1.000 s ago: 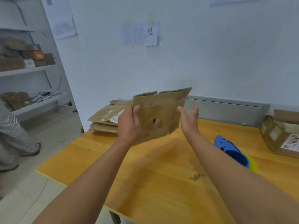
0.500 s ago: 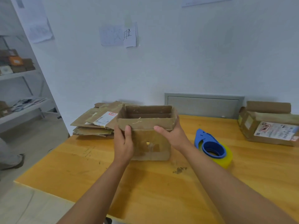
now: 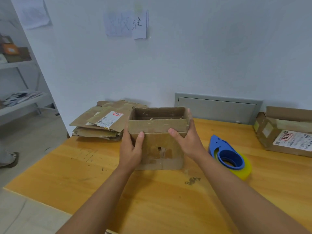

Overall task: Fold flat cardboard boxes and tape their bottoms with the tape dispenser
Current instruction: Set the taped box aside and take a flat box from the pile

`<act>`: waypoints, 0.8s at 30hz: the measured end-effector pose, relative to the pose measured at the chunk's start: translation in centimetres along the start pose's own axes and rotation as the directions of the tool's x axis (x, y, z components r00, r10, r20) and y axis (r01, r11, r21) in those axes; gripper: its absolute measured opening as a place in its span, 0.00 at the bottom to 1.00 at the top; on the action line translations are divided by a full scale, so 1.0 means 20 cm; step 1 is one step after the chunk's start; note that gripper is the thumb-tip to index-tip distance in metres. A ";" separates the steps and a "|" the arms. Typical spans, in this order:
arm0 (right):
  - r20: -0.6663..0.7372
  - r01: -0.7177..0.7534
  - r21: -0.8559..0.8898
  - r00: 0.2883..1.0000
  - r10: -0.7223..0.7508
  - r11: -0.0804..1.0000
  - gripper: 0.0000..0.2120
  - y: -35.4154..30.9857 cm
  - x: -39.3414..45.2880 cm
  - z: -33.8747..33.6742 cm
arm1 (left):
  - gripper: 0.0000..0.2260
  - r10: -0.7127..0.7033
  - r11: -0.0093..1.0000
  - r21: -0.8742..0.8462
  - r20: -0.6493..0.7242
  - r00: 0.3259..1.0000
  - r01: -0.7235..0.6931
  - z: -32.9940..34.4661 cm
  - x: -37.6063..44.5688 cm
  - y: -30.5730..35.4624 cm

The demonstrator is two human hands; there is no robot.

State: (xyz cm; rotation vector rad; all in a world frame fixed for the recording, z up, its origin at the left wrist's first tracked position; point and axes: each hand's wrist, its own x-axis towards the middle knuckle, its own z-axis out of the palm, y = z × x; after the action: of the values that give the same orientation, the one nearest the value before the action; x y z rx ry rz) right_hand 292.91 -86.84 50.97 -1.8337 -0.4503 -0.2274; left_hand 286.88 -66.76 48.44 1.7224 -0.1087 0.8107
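Head view: the worn brown cardboard box point(image 3: 158, 142), held flattened in the air a second earlier, was now opened into a rectangular tube and stood upright on the yellow wooden table point(image 3: 70, 179), its upper flaps raised. It was clasped between the left hand point(image 3: 130, 149) and the right hand point(image 3: 187, 141), thumbs pressed on the near wall and fingers wrapped around the sides. With the box squared, flap folding was judged next; the blue tape dispenser with yellowish roll point(image 3: 229, 157) lay untouched just beside it.
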 end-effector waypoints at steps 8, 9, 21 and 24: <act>0.059 0.034 0.054 0.998 -0.037 0.998 0.49 -0.05 0.01 -0.09 | 0.23 -0.059 0.993 -0.101 0.003 0.998 0.059 -0.08 0.15 0.12; 0.068 0.050 0.039 0.996 -0.053 0.998 0.47 -0.06 0.02 -0.09 | 0.20 -0.058 0.995 -0.077 0.027 0.998 0.060 -0.08 0.18 0.13; 0.264 0.008 -0.088 0.964 0.015 0.996 0.50 -0.11 0.20 -0.22 | 0.18 -0.001 0.999 0.038 0.110 0.994 -0.003 -0.09 0.26 0.15; 0.247 0.007 -0.073 0.969 0.011 0.997 0.47 -0.09 0.19 -0.20 | 0.18 -0.032 0.999 0.002 0.130 0.991 0.032 -0.09 0.25 0.15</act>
State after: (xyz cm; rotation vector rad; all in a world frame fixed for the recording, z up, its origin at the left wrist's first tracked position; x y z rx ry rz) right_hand 295.85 -89.41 55.18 -1.9433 -0.6204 -0.0121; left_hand 288.46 -64.38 53.94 1.7717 -0.1692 0.6753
